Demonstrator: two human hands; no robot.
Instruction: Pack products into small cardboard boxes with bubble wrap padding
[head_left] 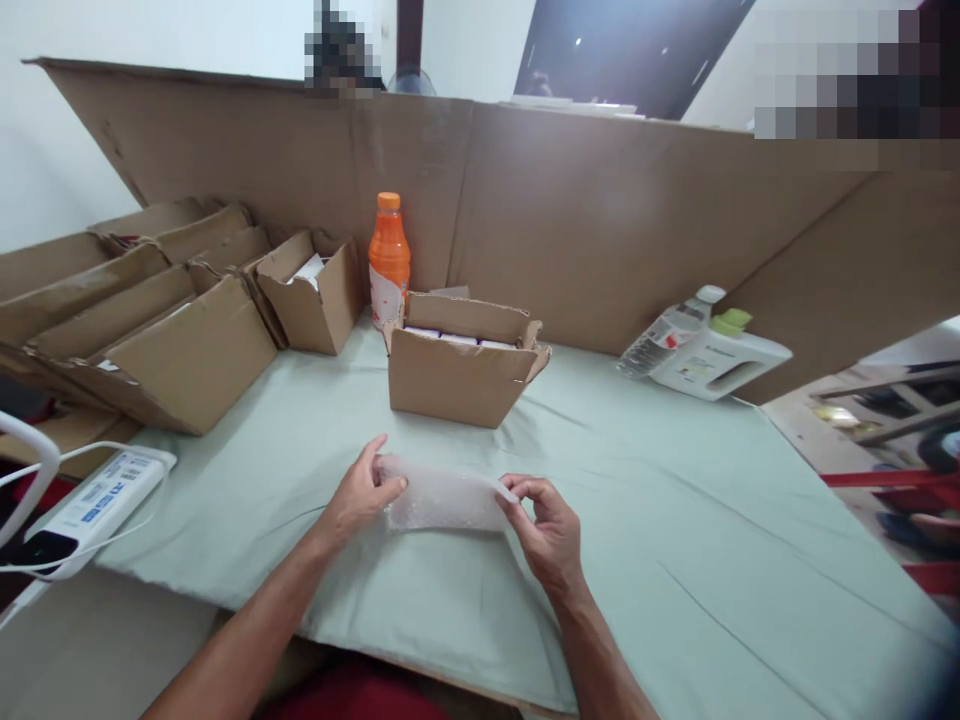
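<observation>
Here, closest to me, my left hand (362, 495) and my right hand (546, 525) each pinch one end of a bubble-wrap piece (442, 498) — thumb and fingers closed on it, the wrap stretched between them just above the pale green cloth (675, 520) that covers the table. At my far left, near the table's edge, lies a white power strip (94, 505) with cables running off it. Just beyond the wrap stands an open cardboard box (459, 375) with white packs showing inside. Further back on the left, a row of flattened and half-open cartons (150, 310) leans together, and an orange bottle (388, 258) stands upright just behind the open box. To the right, a white jug with a green cap (720, 360) and a clear bottle (660, 342) lie on their sides — touching. A tall cardboard wall (600, 220) closes off the back.
</observation>
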